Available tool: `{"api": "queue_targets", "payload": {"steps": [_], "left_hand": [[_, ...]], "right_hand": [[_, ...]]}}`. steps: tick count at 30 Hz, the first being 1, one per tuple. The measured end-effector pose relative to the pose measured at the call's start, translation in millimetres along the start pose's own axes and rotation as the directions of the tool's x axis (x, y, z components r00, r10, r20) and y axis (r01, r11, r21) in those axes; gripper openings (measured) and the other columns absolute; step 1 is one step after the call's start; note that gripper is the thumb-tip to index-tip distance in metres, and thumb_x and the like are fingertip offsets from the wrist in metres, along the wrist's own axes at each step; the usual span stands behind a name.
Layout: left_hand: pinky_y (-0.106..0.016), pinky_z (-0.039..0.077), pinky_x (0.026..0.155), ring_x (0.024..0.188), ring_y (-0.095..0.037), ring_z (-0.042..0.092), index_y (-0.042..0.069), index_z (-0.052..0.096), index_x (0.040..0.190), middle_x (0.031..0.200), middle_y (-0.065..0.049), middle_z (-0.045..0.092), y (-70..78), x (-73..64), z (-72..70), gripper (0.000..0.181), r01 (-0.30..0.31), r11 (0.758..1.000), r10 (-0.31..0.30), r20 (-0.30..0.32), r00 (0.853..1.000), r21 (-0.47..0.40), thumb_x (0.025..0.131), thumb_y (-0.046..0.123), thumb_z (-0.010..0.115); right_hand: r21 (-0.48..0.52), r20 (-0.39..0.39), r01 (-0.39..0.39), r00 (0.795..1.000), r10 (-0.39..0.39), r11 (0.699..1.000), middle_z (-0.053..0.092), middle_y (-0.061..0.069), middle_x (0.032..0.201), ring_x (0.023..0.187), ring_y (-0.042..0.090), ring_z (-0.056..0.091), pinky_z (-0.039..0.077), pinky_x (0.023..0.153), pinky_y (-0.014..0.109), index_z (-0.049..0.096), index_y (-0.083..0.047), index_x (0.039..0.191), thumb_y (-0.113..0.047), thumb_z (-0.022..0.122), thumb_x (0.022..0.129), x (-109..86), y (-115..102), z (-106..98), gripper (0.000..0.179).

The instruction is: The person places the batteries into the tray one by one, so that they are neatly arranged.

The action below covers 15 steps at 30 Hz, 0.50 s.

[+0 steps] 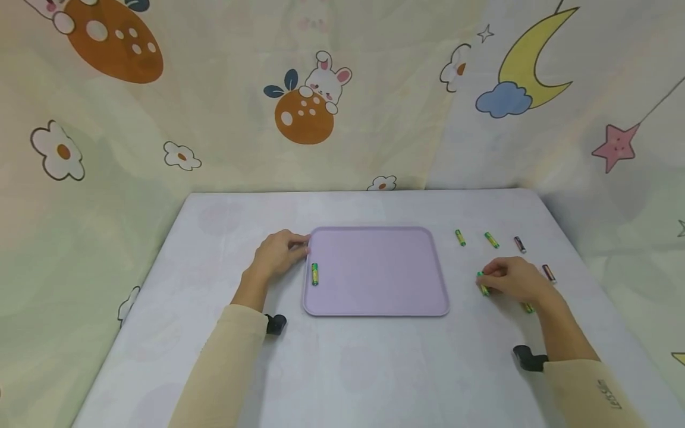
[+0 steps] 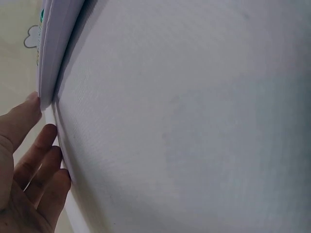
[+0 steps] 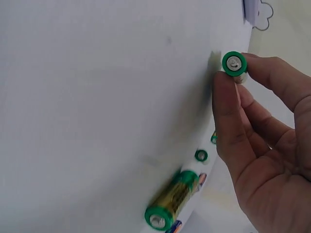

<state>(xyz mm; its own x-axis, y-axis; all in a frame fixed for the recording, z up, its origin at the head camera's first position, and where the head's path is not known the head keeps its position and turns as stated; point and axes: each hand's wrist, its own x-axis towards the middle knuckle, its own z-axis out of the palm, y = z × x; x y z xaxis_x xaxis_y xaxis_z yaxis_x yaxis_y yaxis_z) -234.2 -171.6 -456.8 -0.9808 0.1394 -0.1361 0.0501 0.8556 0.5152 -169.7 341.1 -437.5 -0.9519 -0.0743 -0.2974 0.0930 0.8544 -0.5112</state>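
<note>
A lilac tray (image 1: 380,273) lies on the table, with one green-and-yellow battery (image 1: 314,274) along its left side. My left hand (image 1: 275,254) is at the tray's left edge, thumb touching the rim and the other fingers loosely extended near it. To the right of the tray, my right hand (image 1: 514,279) pinches a green battery (image 3: 234,63) between thumb and fingers. In the right wrist view its end faces the camera, and it looks just above the table. Another green battery (image 1: 527,307) lies partly hidden beneath the right wrist.
Beyond my right hand lie two green batteries (image 1: 460,238) and a dark, copper-ended battery (image 1: 519,244). A second dark battery (image 1: 548,273) is just right of the hand. The white-covered table (image 1: 353,368) meets a patterned cloth backdrop (image 1: 225,89).
</note>
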Motion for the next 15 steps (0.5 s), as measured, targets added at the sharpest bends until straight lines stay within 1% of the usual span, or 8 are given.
{"api": "queue_targets", "payload": {"steps": [2,5,10,15], "left_hand": [[-0.059,0.044,0.109,0.132,-0.035,0.055,0.028,0.066,0.139,0.138,-0.009,0.064,-0.1,0.1,-0.8,0.042,0.005,1.0,-0.005,-0.001,1.0,-0.001,0.099,0.038,0.068],[-0.059,0.044,0.108,0.131,-0.035,0.056,0.028,0.066,0.139,0.138,-0.009,0.064,0.2,0.7,-1.8,0.042,0.004,1.0,-0.004,0.006,1.0,-0.001,0.099,0.038,0.069],[-0.059,0.045,0.107,0.131,-0.034,0.057,0.028,0.066,0.139,0.136,-0.009,0.065,0.9,1.7,-1.6,0.042,0.002,1.0,-0.002,0.01,1.0,-0.004,0.099,0.039,0.068],[-0.059,0.046,0.106,0.13,-0.034,0.057,0.03,0.066,0.138,0.135,-0.007,0.065,-1.0,0.6,-2.2,0.041,0.008,1.0,-0.008,-0.004,1.0,-0.01,0.098,0.04,0.068]], "right_hand": [[0.059,0.012,0.016,1.0,-0.017,0.998,0.071,0.003,0.091,0.084,0.019,0.062,0.047,0.074,0.031,0.068,0.0,0.113,-0.038,0.073,0.095,2.6,-4.7,3.2,0.042],[0.155,0.027,0.032,0.999,-0.037,0.987,0.072,0.004,0.096,0.088,0.018,0.064,0.05,0.078,0.029,0.066,0.0,0.119,-0.039,0.072,0.096,6.9,-12.6,9.8,0.046],[0.286,0.033,0.072,0.996,-0.084,0.955,0.074,0.01,0.106,0.094,0.016,0.071,0.057,0.081,0.023,0.062,0.004,0.125,-0.033,0.071,0.098,16.6,-30.1,18.4,0.046],[0.377,0.04,0.116,0.989,-0.142,0.919,0.072,0.016,0.108,0.094,0.02,0.074,0.06,0.084,0.027,0.061,0.007,0.126,-0.028,0.071,0.099,32.8,-57.9,25.2,0.045]]}}
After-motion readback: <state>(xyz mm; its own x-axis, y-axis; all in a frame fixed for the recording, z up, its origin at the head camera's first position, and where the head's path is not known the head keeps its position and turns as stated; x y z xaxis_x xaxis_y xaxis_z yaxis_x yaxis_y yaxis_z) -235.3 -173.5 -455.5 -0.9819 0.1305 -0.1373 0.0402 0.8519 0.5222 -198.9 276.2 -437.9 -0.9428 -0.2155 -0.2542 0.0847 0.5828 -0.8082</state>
